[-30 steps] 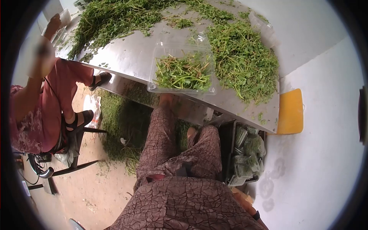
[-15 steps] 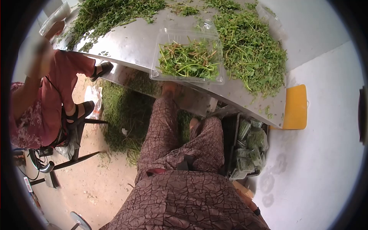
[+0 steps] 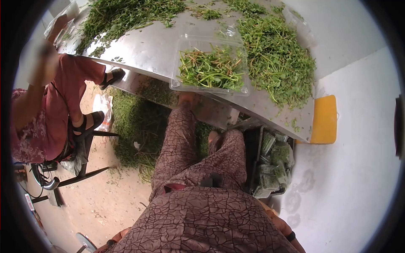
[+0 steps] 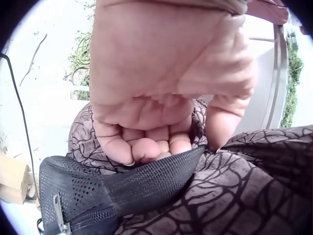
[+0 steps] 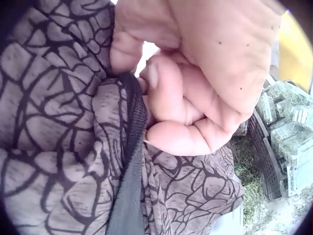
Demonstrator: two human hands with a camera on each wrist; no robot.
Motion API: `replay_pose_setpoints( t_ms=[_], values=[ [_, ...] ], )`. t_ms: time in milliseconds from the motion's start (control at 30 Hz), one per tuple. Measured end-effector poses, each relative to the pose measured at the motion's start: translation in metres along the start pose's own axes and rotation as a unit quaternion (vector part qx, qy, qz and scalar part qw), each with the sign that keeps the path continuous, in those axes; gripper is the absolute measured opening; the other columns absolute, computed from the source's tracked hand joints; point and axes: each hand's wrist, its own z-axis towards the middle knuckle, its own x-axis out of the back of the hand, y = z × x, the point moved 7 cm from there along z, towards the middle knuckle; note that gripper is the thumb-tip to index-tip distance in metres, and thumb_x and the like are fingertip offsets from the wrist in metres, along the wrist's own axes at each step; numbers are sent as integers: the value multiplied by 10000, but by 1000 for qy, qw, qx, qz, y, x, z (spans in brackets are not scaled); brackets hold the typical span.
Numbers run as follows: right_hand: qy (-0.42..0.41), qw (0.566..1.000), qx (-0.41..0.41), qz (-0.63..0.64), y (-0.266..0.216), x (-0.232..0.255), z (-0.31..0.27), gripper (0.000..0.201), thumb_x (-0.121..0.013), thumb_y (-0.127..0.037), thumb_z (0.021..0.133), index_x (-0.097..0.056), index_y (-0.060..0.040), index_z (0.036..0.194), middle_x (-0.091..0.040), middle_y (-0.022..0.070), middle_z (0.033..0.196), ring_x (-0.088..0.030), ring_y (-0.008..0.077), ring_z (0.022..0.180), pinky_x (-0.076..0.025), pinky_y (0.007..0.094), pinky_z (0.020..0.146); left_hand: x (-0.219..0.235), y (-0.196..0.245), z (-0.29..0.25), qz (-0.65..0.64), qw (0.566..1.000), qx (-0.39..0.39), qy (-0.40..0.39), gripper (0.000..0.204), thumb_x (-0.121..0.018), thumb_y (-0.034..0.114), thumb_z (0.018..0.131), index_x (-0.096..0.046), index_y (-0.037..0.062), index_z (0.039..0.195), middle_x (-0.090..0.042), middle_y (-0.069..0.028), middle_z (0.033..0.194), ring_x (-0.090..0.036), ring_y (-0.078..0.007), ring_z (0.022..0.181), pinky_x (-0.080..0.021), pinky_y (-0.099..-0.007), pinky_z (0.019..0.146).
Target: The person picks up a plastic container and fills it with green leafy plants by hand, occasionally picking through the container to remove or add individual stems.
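At the waist of the patterned garment, my left hand (image 4: 146,98) curls its fingers over the upper edge of a black mesh pouch (image 4: 146,183) with a zipper pull at one end. The thumb touches the cloth beside the pouch's narrow end. My right hand (image 5: 195,93) pinches a black strap (image 5: 128,171) and the bunched garment cloth (image 5: 63,137) next to it, fingers folded in. In the head view both hands are low, at either side of the body, mostly hidden by the garment. An open clear plastic box (image 3: 211,90) of cut greens (image 3: 211,69) rests at the table edge in front.
Heaps of greens (image 3: 278,63) cover parts of the steel table (image 3: 143,50). A yellow board (image 3: 324,120) leans by the wall. Below right, a dark crate (image 3: 253,158) holds packed boxes. Another person (image 3: 46,122) sits at left. Greens (image 3: 135,126) lie under the table.
My left hand has come into the head view at the lower left. My right hand has shifted slightly at the right side of the waist. The head view tilted, then nearly settled.
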Motion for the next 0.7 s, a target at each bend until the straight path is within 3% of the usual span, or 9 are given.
replay_pose_setpoints(
  t_ms=[33,133,233,333,467,567,633,700],
  values=[
    [16,997,61,-39,-14,1,5,322,-552,-217,898,-650,18,1095,-669,138,1071,-600,216,977,-457,336,871,2,-1,1,-8,1000,3,2,392,-517,237,889,-579,31,1217,-578,-175,1258,-546,-311,1170,-426,-380,1002],
    [38,999,-33,19,-18,7,22,283,-535,-188,894,-677,22,1021,-691,133,971,-623,205,870,-480,329,781,7,0,-1,-32,999,12,3,394,-512,239,895,-575,21,1217,-587,-177,1244,-555,-312,1152,-432,-378,989],
    [1,995,-81,60,-20,9,35,261,-498,-125,912,-672,39,1017,-693,102,1005,-621,174,868,-480,301,770,11,-2,-7,-58,998,24,5,396,-506,241,901,-572,11,1216,-595,-179,1230,-564,-312,1135,-438,-376,977],
    [32,960,-154,232,-23,10,45,260,-474,-102,939,-663,58,1019,-688,76,1020,-617,134,884,-483,270,780,16,-2,-7,-99,994,39,9,398,-501,244,908,-568,1,1216,-603,-182,1216,-574,-312,1117,-444,-374,965],
    [-2,932,-67,355,-29,5,65,271,-476,-129,971,-644,64,1058,-680,57,1027,-613,102,901,-491,247,812,29,3,-12,-176,982,69,7,402,-494,247,916,-563,-12,1216,-615,-185,1197,-586,-313,1094,-452,-372,948],
    [-20,929,-24,368,-21,11,69,266,-496,-142,977,-642,63,1065,-685,61,1018,-623,104,886,-504,249,805,45,30,-18,4,997,-22,-67,409,-484,262,936,-555,-36,1207,-613,-195,1204,-597,-289,1058,-466,-379,908],
    [-44,925,13,377,-28,9,71,256,-511,-138,977,-645,66,1055,-689,66,1007,-632,107,865,-514,250,783,89,42,-58,-67,993,-33,-94,384,-510,236,912,-559,-26,1187,-613,-181,1150,-597,-292,1021,-471,-370,881],
    [24,930,-151,334,-20,5,68,218,-547,-109,964,-656,71,1019,-699,69,950,-644,109,799,-531,243,719,196,84,-169,-195,970,-53,-138,362,-536,211,887,-563,-16,1168,-613,-167,1097,-597,-296,984,-476,-362,855]
  ],
)
